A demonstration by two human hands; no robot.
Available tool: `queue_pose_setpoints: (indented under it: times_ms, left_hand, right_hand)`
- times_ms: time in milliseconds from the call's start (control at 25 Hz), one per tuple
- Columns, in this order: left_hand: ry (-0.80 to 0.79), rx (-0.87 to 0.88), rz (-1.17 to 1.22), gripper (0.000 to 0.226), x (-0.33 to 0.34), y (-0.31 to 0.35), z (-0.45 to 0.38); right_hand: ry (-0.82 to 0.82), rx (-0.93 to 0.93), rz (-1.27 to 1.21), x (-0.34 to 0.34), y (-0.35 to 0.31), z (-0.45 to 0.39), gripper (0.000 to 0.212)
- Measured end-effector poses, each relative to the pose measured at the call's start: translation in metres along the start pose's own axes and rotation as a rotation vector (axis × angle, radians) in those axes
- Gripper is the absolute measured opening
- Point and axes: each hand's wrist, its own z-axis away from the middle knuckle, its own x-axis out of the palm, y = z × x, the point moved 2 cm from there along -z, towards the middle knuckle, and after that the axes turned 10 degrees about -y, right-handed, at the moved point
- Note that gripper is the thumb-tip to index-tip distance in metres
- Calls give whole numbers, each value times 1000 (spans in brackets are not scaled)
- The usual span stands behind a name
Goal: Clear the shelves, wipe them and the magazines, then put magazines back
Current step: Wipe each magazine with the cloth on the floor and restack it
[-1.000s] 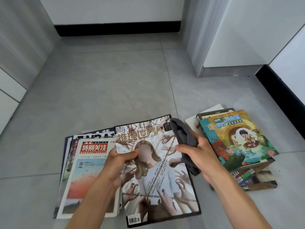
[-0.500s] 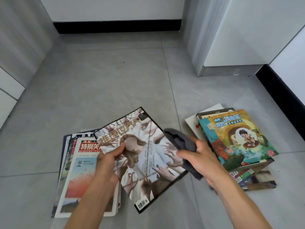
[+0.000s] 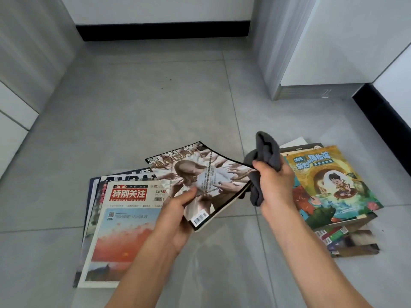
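My left hand (image 3: pixel 175 215) grips a glossy magazine (image 3: pixel 206 178) with a pale figure and many reaching hands on its cover, holding it by the barcode corner, lifted and tilted above the floor. My right hand (image 3: pixel 274 185) holds a bunched dark grey cloth (image 3: pixel 263 156) at the magazine's right edge. A pile of magazines (image 3: pixel 124 218) topped by a red-titled one lies on the floor at the left. A second pile, topped by a colourful cartoon magazine (image 3: pixel 329 183), lies at the right.
Grey tiled floor (image 3: pixel 144 112) stretches ahead to a black skirting board (image 3: pixel 164 32). A white cabinet with a grey base (image 3: pixel 311 92) stands at the right rear. Grey and white panels (image 3: pixel 20 85) line the left side.
My left hand has lifted the magazine off the floor and turned it anticlockwise, cover now tilted away. My right hand with the cloth moved off the cover to its right edge.
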Motion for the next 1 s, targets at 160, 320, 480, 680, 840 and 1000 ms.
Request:
queue_pose_setpoints:
  times_ms: [160, 320, 480, 680, 840, 1000]
  left_hand:
    - [67, 47, 128, 27, 9, -11, -8]
    - [68, 44, 134, 21, 5, -11, -9]
    - [90, 4, 154, 36, 0, -19, -6]
    - [108, 45, 281, 19, 9, -13, -3]
    - [44, -5, 179, 26, 13, -13, -4]
    - [-7, -120, 116, 39, 10, -7, 8]
  right_hand:
    - [14, -553, 555, 7, 30, 36, 50]
    - [-135, -705, 762, 14, 57, 72, 63]
    - [-98, -716, 830, -5, 55, 34, 58]
    - [228, -584, 632, -42, 29, 0, 48]
    - [-202, -739, 772, -1, 51, 64, 60]
    - [-305, -705, 771, 15, 78, 95, 62]
